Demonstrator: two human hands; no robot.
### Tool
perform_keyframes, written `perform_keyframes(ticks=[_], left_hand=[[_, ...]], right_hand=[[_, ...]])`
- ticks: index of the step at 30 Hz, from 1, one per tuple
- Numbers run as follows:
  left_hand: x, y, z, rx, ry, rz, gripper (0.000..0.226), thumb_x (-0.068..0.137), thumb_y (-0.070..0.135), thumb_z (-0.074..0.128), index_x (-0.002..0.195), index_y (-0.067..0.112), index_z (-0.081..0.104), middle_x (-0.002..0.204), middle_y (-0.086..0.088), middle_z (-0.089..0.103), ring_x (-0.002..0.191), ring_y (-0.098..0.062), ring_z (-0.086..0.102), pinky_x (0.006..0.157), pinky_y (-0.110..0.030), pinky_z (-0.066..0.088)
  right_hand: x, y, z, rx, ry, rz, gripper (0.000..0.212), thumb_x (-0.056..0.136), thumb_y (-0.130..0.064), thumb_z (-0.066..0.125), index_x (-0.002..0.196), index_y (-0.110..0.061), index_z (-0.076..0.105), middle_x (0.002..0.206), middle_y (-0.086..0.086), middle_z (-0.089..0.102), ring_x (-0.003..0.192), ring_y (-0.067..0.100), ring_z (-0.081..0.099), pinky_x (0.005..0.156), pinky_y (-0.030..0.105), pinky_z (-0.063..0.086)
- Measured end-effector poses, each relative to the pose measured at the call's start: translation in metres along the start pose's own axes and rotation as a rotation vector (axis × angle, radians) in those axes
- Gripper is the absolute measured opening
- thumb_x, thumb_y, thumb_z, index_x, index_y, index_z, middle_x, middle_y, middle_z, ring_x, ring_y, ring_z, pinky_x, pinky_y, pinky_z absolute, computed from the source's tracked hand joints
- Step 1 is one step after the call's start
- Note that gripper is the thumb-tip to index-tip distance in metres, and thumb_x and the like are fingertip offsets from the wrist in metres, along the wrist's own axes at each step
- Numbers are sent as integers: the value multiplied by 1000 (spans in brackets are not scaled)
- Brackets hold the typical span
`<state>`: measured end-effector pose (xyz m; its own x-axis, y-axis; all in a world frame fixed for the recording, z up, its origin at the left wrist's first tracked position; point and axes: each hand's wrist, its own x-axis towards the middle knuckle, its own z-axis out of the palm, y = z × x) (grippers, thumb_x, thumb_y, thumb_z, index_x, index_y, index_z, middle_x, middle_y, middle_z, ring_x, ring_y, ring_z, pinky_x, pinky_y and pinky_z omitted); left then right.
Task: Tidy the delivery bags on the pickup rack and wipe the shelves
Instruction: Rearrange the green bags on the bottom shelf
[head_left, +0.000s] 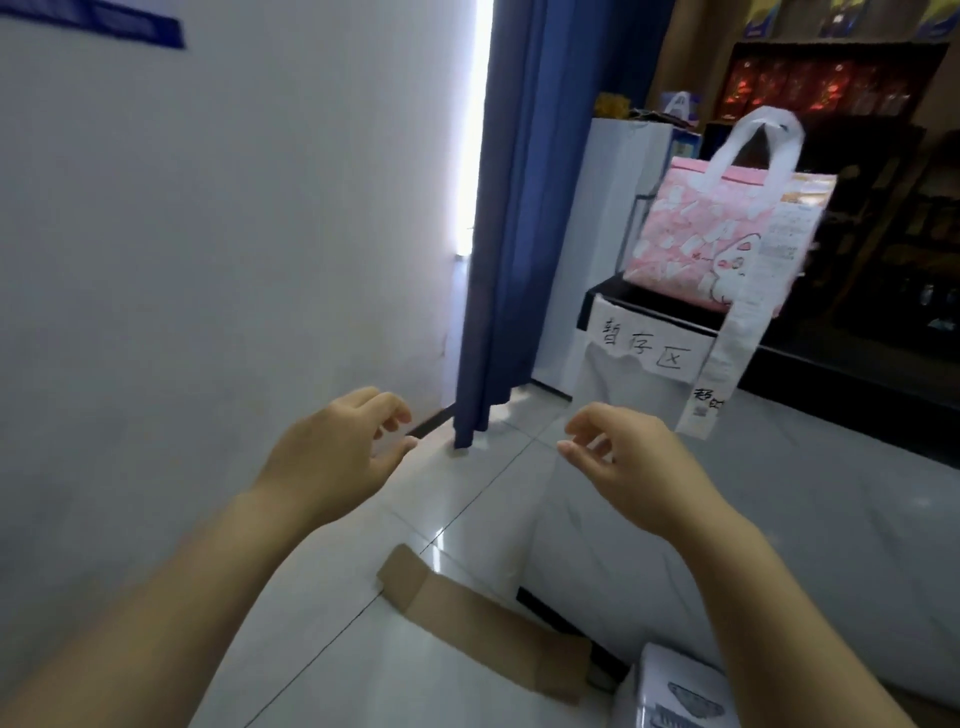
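A pink delivery bag (719, 236) with white handles stands upright on the top black shelf of the rack (649, 304) at the right. A long white receipt (727, 364) hangs from the bag down past the shelf edge. My left hand (340, 457) and my right hand (628, 457) are both raised in front of me, below and left of the bag, with fingers loosely curled and nothing in them. Neither hand touches the bag or the rack.
A handwritten white paper sign (644, 345) is taped to the rack's front. A blue curtain (519, 218) hangs left of the rack beside a white wall. A flat cardboard piece (483, 623) lies on the tiled floor. A white box (675, 691) sits at the bottom right.
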<state>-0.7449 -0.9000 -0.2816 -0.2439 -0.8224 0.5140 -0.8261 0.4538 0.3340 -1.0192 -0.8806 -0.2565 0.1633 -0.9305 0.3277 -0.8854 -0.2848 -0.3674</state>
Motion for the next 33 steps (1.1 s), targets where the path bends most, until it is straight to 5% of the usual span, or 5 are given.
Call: perform_keyframes(ticks=[15, 23, 33], left_hand=[[-292, 47, -114, 264, -23, -503, 23, 87, 43, 57, 103, 28, 59, 92, 17, 56, 81, -7, 55, 63, -25, 44], [-419, 69, -179, 414, -56, -699, 30, 88, 49, 51, 108, 28, 57, 102, 11, 59, 91, -13, 57, 67, -27, 41], [-602, 109, -293, 561, -98, -948, 34, 89, 54, 46, 110, 29, 55, 107, 12, 57, 99, -13, 54, 72, -29, 41]], right_hand=[[-146, -147, 53, 108, -462, -502, 28, 90, -44, 53, 113, -28, 57, 104, -13, 61, 88, 8, 58, 80, 30, 53], [-213, -244, 84, 130, -570, -758, 29, 91, -44, 52, 113, -26, 58, 105, -13, 61, 87, 7, 57, 78, 23, 49], [-347, -392, 102, 167, -633, -940, 28, 91, -46, 52, 112, -29, 56, 105, -14, 61, 90, 10, 58, 79, 31, 49]])
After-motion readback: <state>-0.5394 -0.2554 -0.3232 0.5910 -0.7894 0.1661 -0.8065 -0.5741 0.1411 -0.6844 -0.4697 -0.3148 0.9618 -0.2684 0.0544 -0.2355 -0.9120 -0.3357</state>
